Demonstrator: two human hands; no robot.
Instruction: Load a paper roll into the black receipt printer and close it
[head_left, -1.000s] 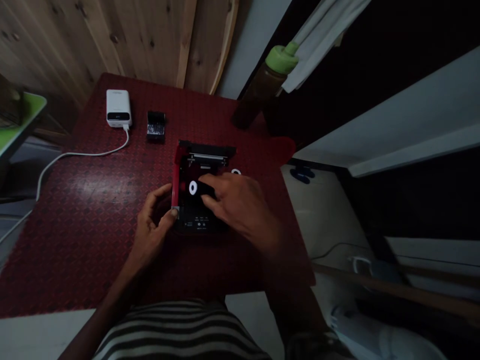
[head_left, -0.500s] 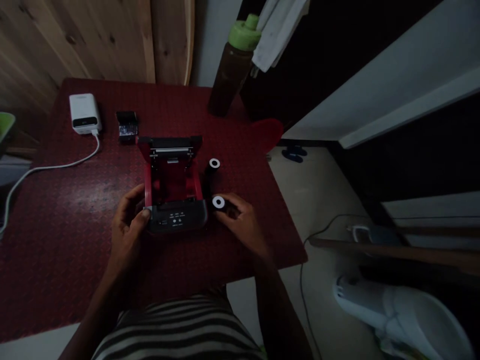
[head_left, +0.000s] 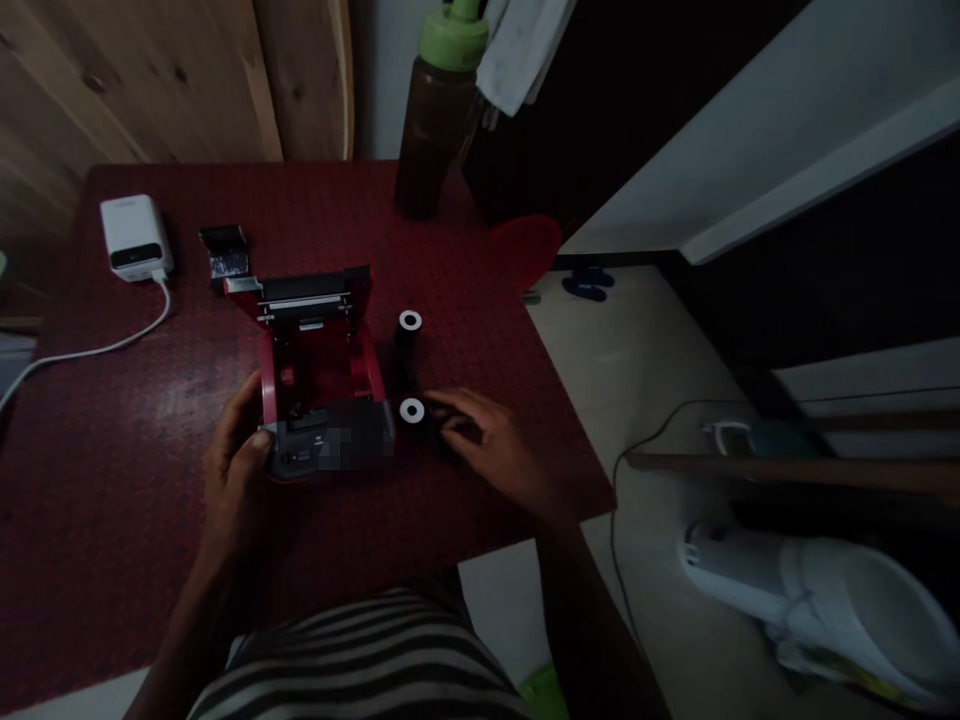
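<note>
A small red and black printer [head_left: 328, 440] lies on the table with its lid raised and its red inner bay exposed. My left hand [head_left: 241, 450] grips its front left corner, thumb on top and fingers along the side. To the printer's right, two dark ribbon rolls with white ring-shaped ends stand upright: the far roll [head_left: 409, 322] and the near roll [head_left: 412, 411]. A dark strip seems to run between them. My right hand [head_left: 484, 435] is just right of the near roll, fingers loosely curled and apart, holding nothing visible.
Behind the printer lie a small black and silvery piece [head_left: 226, 255] and a white power bank [head_left: 136, 238] with a white cable [head_left: 105, 352]. A brown bottle with a green lid [head_left: 431, 130] stands at the back edge. A red rounded object [head_left: 529, 250] juts past the table's right side.
My right hand has drawn back to the right from the near roll, which stays standing. The view has shifted, so the table things appear further left. My left hand keeps its hold on the printer.
</note>
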